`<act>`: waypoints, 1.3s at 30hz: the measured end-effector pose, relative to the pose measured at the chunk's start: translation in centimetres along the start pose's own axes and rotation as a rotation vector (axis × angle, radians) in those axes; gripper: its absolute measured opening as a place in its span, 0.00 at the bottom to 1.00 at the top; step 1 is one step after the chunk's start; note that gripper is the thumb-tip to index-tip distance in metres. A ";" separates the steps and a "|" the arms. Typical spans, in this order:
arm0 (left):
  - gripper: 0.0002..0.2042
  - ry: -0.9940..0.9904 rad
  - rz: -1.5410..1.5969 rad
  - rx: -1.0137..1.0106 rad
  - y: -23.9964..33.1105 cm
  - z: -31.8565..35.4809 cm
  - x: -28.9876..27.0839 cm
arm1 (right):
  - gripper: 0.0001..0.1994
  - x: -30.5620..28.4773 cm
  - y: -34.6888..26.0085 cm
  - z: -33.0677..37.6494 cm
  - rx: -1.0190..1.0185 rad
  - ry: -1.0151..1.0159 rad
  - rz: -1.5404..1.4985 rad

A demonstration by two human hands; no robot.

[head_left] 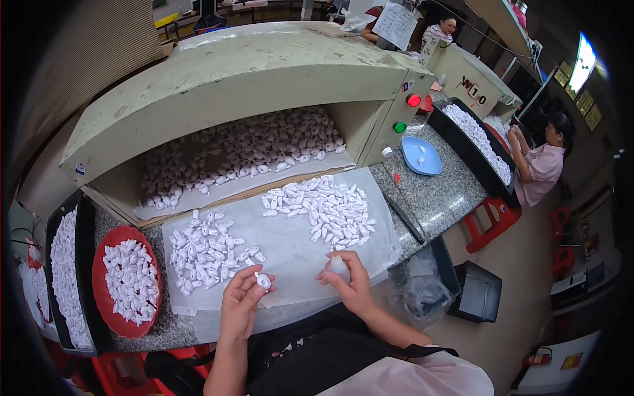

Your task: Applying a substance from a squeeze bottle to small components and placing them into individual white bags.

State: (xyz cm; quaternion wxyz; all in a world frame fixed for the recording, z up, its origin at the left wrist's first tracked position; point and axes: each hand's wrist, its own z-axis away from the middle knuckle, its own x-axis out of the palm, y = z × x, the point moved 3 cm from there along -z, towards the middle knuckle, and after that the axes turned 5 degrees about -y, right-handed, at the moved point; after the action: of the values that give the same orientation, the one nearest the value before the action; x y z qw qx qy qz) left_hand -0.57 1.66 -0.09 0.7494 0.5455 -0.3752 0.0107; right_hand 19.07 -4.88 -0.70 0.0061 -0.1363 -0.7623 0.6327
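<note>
Between the fingertips of my left hand [242, 300] is a small white plastic part [263, 282] with a ring-shaped face. My right hand [353, 285] is wrapped round a small translucent squeeze bottle [339, 266], its tip pointing up and away from me. The two hands are apart, over the near edge of a white paper sheet [290, 254]. Beyond my left hand lies a pile of rounded white parts [201, 254]. A second pile of slimmer, longer white parts [337, 211] spreads beyond my right hand.
A cream machine [231, 82] with an open bay full of white parts stands behind the sheet. To the left are a red bowl [101, 290] and a black tray [84, 264]. Rightward sit a blue dish [429, 153], dark tweezers [406, 221], another black tray [492, 138] and a co-worker [545, 162].
</note>
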 end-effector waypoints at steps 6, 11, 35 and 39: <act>0.19 -0.076 0.356 -0.060 -0.4 -1.5 1.1 | 0.13 -0.5 -1.7 -2.5 0.110 0.030 -0.391; 0.14 -0.114 0.450 -0.071 -1.0 -2.5 0.9 | 0.17 -0.7 -2.3 -3.1 0.061 0.018 -0.392; 0.12 0.013 0.375 0.029 -1.1 -1.7 -0.3 | 0.15 -0.2 -2.7 -4.0 0.096 0.058 -0.747; 0.16 -0.013 0.342 0.039 -1.4 -1.5 0.1 | 0.14 -0.4 -3.1 -3.6 0.127 0.088 -0.812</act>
State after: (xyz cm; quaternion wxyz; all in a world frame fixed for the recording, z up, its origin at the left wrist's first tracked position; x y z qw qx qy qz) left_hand 0.91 2.31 -1.40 0.7234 0.4882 -0.4670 0.1420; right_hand 19.47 -1.95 3.06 0.2960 0.1493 -0.7127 0.6182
